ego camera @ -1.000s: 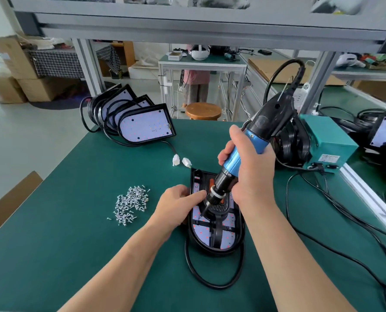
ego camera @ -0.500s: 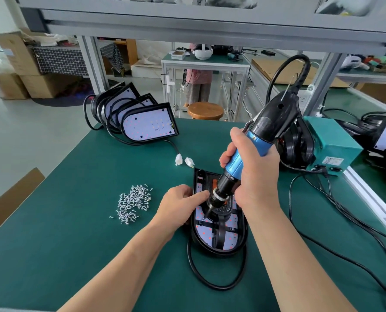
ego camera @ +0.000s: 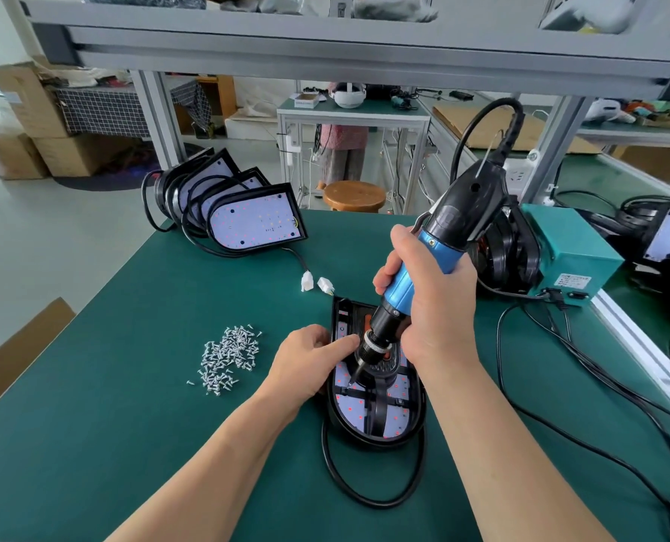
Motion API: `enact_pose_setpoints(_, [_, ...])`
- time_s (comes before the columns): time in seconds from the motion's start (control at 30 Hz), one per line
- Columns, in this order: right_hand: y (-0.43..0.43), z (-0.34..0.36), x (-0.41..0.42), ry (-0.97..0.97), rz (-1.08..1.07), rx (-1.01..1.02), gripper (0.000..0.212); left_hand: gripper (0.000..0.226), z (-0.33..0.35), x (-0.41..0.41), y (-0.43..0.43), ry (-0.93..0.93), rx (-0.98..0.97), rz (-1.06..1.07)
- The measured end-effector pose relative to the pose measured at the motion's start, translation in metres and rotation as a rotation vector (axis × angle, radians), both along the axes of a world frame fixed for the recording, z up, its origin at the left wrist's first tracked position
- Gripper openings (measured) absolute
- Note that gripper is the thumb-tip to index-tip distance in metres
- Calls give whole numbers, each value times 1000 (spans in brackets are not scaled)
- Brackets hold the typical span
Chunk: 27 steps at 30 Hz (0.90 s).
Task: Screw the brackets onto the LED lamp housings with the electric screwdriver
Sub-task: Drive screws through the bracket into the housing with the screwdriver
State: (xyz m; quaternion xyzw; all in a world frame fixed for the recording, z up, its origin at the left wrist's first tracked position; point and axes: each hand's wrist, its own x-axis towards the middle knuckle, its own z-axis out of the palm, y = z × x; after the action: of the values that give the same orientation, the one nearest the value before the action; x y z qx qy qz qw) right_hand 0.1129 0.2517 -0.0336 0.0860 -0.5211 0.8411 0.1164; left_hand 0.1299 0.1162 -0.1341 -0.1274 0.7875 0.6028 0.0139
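Note:
A black LED lamp housing (ego camera: 364,418) lies face up on the green mat, its cable looped below it. A black bracket (ego camera: 379,400) lies across its LED board. My right hand (ego camera: 437,307) grips the blue-and-black electric screwdriver (ego camera: 423,271), which is tilted, with its bit tip down on the housing's left part beside the bracket. My left hand (ego camera: 309,359) holds the housing's left rim with curled fingers, and its index finger touches the screwdriver's collar. Any screw under the bit is too small to make out.
A pile of several silver screws (ego camera: 229,357) lies left of the housing. Stacked lamp housings (ego camera: 251,221) stand at the back left, with white connectors (ego camera: 317,284) nearby. A green power box (ego camera: 571,248), more lamps and black cables fill the right side.
Both hands and the screwdriver stay in nearly the same spot on the housing. Only the view has shifted slightly.

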Motion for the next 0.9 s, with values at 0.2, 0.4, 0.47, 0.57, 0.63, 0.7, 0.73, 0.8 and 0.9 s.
enact_pose_setpoints(0.2, [-3, 2, 3, 40, 24, 14, 15, 48, 4, 2, 1, -15, 24, -17])
enact_pose_setpoints(0.4, [-6, 1, 6, 30, 30, -2, 15, 50, 3, 1, 1, -13, 11, -10])
enact_pose_setpoints(0.47, [-8, 1, 5, 34, 29, 15, 15, 52, 3, 1, 1, -16, 13, -8])
enact_pose_setpoints(0.57, [-9, 2, 6, 47, 35, 37, 14, 62, 3, 0, 2, -21, -3, -9])
enact_pose_setpoints(0.63, [-10, 1, 7, 48, 44, 38, 13, 64, 3, -1, 2, -37, -4, -18])
enact_pose_setpoints(0.7, [-9, 0, 7, 46, 49, 45, 11, 62, 4, -3, 3, -54, 15, -19])
enact_pose_setpoints(0.73, [-9, -1, 7, 45, 52, 48, 12, 62, 4, -4, 3, -59, 23, -16])
enact_pose_setpoints(0.8, [-9, 0, 7, 50, 57, 57, 11, 61, 3, -5, 3, -63, 33, -10])
enact_pose_setpoints(0.9, [-11, 0, 6, 60, 70, 65, 11, 57, 3, -6, 5, -61, 19, 4])
